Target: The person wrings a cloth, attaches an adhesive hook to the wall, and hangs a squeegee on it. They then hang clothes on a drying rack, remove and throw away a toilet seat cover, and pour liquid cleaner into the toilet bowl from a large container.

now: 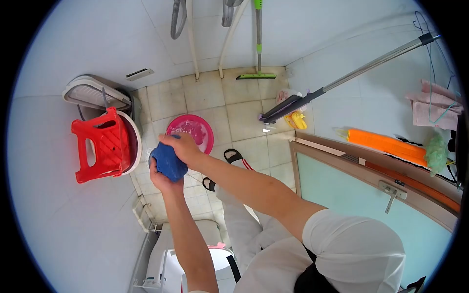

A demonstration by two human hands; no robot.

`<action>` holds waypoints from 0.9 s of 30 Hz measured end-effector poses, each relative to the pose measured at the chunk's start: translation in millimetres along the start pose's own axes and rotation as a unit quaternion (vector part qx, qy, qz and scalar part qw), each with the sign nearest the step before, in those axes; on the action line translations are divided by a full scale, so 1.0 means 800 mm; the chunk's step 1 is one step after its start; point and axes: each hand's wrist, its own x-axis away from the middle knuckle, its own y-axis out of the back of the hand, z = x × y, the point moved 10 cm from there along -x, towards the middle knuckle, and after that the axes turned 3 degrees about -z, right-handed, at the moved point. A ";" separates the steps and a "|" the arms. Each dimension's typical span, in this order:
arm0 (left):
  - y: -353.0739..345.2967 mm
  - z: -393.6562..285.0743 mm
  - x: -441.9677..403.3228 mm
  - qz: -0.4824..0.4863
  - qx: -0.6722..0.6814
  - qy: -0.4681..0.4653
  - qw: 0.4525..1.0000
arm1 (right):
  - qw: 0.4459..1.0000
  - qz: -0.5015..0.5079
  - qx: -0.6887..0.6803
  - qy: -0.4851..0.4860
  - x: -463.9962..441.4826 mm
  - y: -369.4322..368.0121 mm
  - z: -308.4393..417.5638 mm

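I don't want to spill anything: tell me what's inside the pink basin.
White suds show inside the pink basin; whatever lies beneath them or behind the right hand is hidden.

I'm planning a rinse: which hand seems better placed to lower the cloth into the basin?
Probably the right hand: in view it overlaps the pink basin; the left hand, also holding the blue cloth, sits farther.

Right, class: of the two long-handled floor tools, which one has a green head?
The squeegee at top centre: its wide head is bright green. The mop-like tool, slanting in from the right, has a dark head.
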 end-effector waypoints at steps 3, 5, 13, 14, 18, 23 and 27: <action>-0.030 0.001 0.043 0.001 0.013 0.082 0.997 | 0.926 0.103 0.251 0.263 0.036 -0.031 0.071; -0.046 0.006 0.055 0.054 0.034 0.114 0.991 | 0.823 0.093 0.336 0.448 0.091 -0.048 0.102; 0.010 0.000 -0.005 -0.012 0.088 -0.012 0.996 | 0.856 -0.030 0.297 0.423 0.095 -0.042 0.080; 0.012 -0.001 -0.010 0.002 0.065 -0.021 0.998 | 0.867 -0.033 0.291 0.404 0.087 -0.040 0.073; 0.014 -0.003 -0.025 0.057 -0.007 -0.063 0.996 | 0.894 -0.057 0.270 0.354 0.061 -0.034 0.054; 0.020 -0.001 -0.033 0.053 -0.038 -0.086 0.994 | 0.915 -0.091 0.261 0.294 0.044 -0.021 0.039; 0.035 0.002 -0.027 -0.031 -0.008 -0.064 0.997 | 0.941 -0.098 0.235 0.223 0.027 -0.014 0.020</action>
